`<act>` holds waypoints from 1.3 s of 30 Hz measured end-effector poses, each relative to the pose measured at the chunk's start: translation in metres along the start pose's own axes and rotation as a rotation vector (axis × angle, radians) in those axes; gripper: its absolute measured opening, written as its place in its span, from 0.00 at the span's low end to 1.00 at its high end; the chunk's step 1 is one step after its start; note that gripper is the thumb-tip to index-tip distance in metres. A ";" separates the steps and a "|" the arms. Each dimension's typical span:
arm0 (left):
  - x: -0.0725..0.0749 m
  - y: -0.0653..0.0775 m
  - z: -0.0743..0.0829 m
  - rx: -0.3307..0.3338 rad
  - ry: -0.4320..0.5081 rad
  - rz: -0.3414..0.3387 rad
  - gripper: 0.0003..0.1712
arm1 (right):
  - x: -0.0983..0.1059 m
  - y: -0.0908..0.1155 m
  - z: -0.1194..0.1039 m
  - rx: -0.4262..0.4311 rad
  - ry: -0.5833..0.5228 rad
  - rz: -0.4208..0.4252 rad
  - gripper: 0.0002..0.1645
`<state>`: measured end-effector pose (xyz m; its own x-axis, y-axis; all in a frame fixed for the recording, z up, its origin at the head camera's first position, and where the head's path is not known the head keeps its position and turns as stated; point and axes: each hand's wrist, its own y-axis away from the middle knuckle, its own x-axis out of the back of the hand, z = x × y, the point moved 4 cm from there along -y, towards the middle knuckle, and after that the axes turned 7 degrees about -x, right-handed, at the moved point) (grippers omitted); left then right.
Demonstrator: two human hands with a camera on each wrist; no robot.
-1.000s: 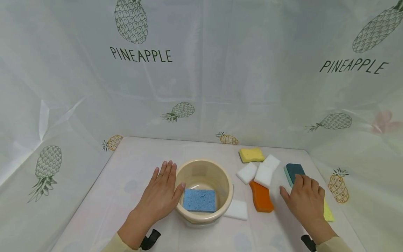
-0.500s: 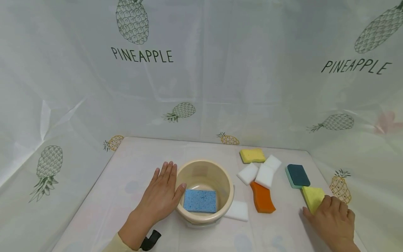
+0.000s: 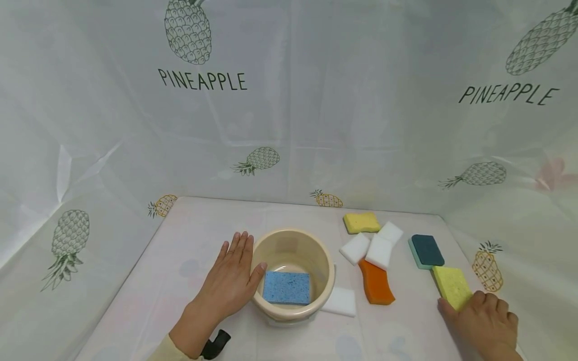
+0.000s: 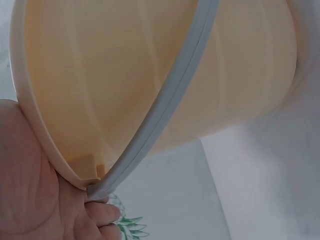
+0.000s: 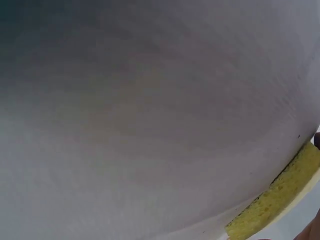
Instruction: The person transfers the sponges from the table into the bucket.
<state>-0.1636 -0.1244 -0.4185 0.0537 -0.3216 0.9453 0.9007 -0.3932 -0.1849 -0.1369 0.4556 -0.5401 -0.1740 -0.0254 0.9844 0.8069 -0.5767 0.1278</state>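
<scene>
My left hand [image 3: 230,283] rests against the left side of a cream bucket [image 3: 331,271], fingers straight, thumb at the rim. In the left wrist view, its palm [image 4: 30,185] lies along the bucket's rim beside the grey handle [image 4: 160,110]. A blue sponge [image 3: 286,288] lies on the bucket's bottom. At the right, my right hand [image 3: 487,321] holds the near end of a yellow sponge [image 3: 451,286] between thumb and fingers. That yellow sponge [image 5: 275,195] shows at the lower right of the right wrist view. Its far end meets a dark green scrub sponge [image 3: 426,250].
Between bucket and right hand lie an orange sponge [image 3: 376,283], several white sponges [image 3: 379,250] and another yellow sponge [image 3: 361,222] at the back. One white sponge [image 3: 340,302] lies flat beside the bucket. A pineapple-print sheet [image 3: 361,115] rises behind the table.
My right hand has moved from beside the dark green sponge to the near end of the yellow sponge, down and right. My left hand and the bucket have stayed put.
</scene>
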 end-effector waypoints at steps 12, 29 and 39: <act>0.000 0.001 -0.001 0.000 -0.005 0.012 0.45 | -0.004 -0.010 0.003 -0.040 -0.045 -0.045 0.63; 0.001 0.001 0.001 0.004 -0.006 0.007 0.45 | 0.003 -0.009 0.001 -0.023 -0.108 -0.008 0.60; 0.000 0.001 0.002 0.005 -0.001 0.005 0.45 | 0.016 -0.002 -0.013 0.135 -0.157 0.100 0.55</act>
<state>-0.1621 -0.1232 -0.4177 0.0583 -0.3229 0.9446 0.9025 -0.3875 -0.1881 -0.1483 0.4453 -0.5265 -0.0075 0.0567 0.9984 0.8858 -0.4629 0.0329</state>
